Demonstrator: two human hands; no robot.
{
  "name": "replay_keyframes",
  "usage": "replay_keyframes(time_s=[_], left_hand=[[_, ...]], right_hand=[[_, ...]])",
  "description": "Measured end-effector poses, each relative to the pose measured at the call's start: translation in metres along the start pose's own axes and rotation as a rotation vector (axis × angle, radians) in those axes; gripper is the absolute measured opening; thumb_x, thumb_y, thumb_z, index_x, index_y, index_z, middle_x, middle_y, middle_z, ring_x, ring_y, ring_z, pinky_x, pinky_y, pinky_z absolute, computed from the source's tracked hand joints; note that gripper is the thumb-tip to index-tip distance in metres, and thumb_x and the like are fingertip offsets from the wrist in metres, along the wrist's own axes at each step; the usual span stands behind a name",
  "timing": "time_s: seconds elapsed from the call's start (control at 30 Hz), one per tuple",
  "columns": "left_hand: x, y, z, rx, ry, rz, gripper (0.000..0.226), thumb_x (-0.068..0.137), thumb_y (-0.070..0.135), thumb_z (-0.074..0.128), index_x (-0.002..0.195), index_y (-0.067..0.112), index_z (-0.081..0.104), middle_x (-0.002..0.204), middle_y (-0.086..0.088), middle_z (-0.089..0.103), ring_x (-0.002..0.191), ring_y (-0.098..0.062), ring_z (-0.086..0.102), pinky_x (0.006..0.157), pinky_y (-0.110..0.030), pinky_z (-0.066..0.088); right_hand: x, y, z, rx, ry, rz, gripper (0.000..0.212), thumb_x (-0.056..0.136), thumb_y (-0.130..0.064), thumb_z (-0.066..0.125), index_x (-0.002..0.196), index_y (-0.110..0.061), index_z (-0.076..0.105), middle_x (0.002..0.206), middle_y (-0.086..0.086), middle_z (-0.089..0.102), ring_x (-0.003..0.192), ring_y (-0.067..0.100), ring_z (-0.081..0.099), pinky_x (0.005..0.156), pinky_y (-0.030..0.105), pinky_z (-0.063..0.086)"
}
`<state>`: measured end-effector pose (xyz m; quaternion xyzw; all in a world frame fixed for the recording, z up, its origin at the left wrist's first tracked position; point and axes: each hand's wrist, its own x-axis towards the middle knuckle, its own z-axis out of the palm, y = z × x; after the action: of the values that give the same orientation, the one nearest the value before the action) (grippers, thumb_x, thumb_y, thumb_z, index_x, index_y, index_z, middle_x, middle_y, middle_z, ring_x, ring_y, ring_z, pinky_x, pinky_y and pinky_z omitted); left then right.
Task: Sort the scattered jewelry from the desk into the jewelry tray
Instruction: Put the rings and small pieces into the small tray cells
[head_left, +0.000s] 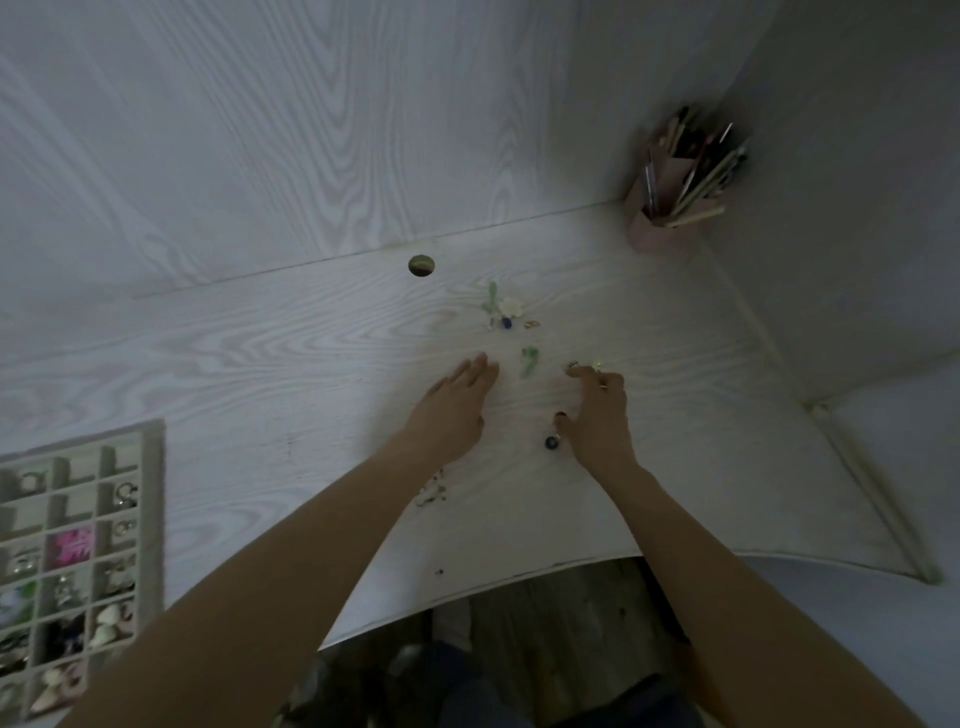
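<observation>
Small jewelry pieces lie scattered on the white wood-grain desk (260, 364). A pale green piece (529, 359) lies between my hands, and a cluster with a green piece, a cream flower (510, 307) and a blue bead (506, 323) sits farther back. My left hand (452, 410) rests flat on the desk with straight fingers. My right hand (597, 410) has its fingertips curled down onto small rings (574, 367). A dark blue bead (551, 442) lies by its thumb. The grey jewelry tray (153, 499) with several filled compartments sits at the far left.
A pink holder (660, 223) full of pens and brushes stands in the back right corner. A round cable hole (421, 265) is at the desk's back edge. More tiny pieces (431, 491) lie beside my left forearm. The desk's front edge curves near my body.
</observation>
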<state>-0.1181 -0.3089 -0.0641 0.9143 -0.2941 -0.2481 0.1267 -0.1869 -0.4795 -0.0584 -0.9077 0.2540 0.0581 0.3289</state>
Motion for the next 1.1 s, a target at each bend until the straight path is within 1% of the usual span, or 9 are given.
replay_keyframes(time_s=[0.13, 0.23, 0.3, 0.47, 0.6, 0.73, 0.83, 0.97, 1.1], left_hand=[[0.006, -0.002, 0.003, -0.013, 0.04, 0.016, 0.065, 0.096, 0.008, 0.04, 0.151, 0.016, 0.006, 0.159, -0.002, 0.0, 0.146, -0.015, 0.004, 0.116, -0.027, 0.007], [0.01, 0.003, 0.001, 0.023, 0.147, 0.009, 0.055, 0.097, 0.01, 0.039, 0.149, 0.017, 0.022, 0.157, -0.002, 0.017, 0.142, -0.017, 0.02, 0.113, -0.03, 0.019], [0.015, 0.006, 0.0, 0.096, 0.24, -0.011, 0.045, 0.098, 0.011, 0.039, 0.143, 0.017, 0.037, 0.15, -0.003, 0.035, 0.134, -0.019, 0.034, 0.105, -0.03, 0.027], [0.019, 0.021, -0.007, 0.302, 0.375, -0.03, 0.012, 0.076, 0.003, 0.067, 0.083, 0.011, 0.062, 0.082, -0.005, 0.064, 0.078, -0.021, 0.059, 0.07, -0.029, 0.041], [0.028, 0.026, -0.014, 0.269, 0.413, -0.037, 0.029, 0.053, 0.004, 0.084, 0.061, 0.01, 0.057, 0.058, -0.003, 0.057, 0.051, -0.016, 0.052, 0.051, -0.021, 0.028], [0.028, 0.018, -0.025, -0.224, 0.319, -0.261, 0.017, 0.092, 0.016, 0.051, 0.1, 0.004, 0.06, 0.095, -0.011, 0.062, 0.077, -0.021, 0.053, 0.067, -0.03, 0.043], [0.011, 0.007, -0.04, -0.711, 0.375, -0.362, 0.013, 0.094, 0.014, 0.052, 0.096, 0.007, 0.063, 0.092, -0.011, 0.067, 0.077, -0.02, 0.065, 0.072, -0.031, 0.052], [-0.034, -0.014, -0.063, -1.346, 0.348, -0.449, 0.018, 0.096, 0.008, 0.048, 0.092, 0.008, 0.065, 0.091, -0.01, 0.066, 0.078, -0.018, 0.069, 0.072, -0.029, 0.055], [-0.089, -0.039, -0.086, -1.628, 0.387, -0.454, 0.014, 0.095, 0.01, 0.052, 0.096, 0.004, 0.065, 0.096, -0.01, 0.068, 0.089, -0.019, 0.07, 0.085, -0.034, 0.054]], right_hand=[[0.005, 0.002, -0.003, -0.168, 0.06, -0.006, 0.066, 0.083, -0.017, 0.068, 0.14, -0.019, 0.035, 0.146, 0.011, 0.013, 0.127, 0.029, 0.025, 0.094, 0.032, 0.038], [0.012, 0.004, -0.005, -0.163, -0.012, 0.012, 0.07, 0.084, -0.023, 0.068, 0.144, -0.018, 0.032, 0.153, 0.007, 0.009, 0.135, 0.029, 0.019, 0.105, 0.03, 0.024], [0.016, 0.004, -0.006, -0.155, -0.049, -0.006, 0.061, 0.085, -0.023, 0.067, 0.139, -0.015, 0.04, 0.15, 0.009, 0.019, 0.135, 0.028, 0.022, 0.098, 0.021, 0.015], [0.023, -0.003, -0.01, -0.105, -0.043, 0.014, 0.04, 0.09, -0.024, 0.062, 0.126, -0.009, 0.052, 0.136, 0.012, 0.034, 0.124, 0.028, 0.033, 0.092, 0.024, 0.027], [0.027, -0.007, -0.009, -0.129, 0.014, -0.022, 0.017, 0.097, -0.008, 0.045, 0.11, -0.001, 0.053, 0.12, 0.017, 0.043, 0.104, 0.03, 0.047, 0.09, 0.029, 0.036], [0.027, -0.012, -0.012, -0.054, 0.067, -0.034, 0.023, 0.088, 0.015, 0.041, 0.105, 0.002, 0.05, 0.094, 0.007, 0.042, 0.09, 0.03, 0.047, 0.067, 0.017, 0.031], [0.022, -0.026, -0.015, 0.104, 0.058, -0.068, 0.028, 0.085, 0.011, 0.049, 0.108, -0.004, 0.048, 0.099, 0.013, 0.048, 0.082, 0.024, 0.047, 0.061, 0.017, 0.031], [0.012, -0.061, -0.007, 0.336, -0.106, -0.056, 0.031, 0.087, -0.005, 0.061, 0.118, -0.009, 0.058, 0.101, 0.004, 0.058, 0.094, 0.021, 0.057, 0.082, 0.032, 0.048], [-0.01, -0.112, 0.006, 0.578, -0.24, -0.18, 0.011, 0.086, -0.003, 0.065, 0.095, -0.005, 0.069, 0.09, -0.002, 0.063, 0.087, 0.008, 0.06, 0.069, 0.007, 0.047]])
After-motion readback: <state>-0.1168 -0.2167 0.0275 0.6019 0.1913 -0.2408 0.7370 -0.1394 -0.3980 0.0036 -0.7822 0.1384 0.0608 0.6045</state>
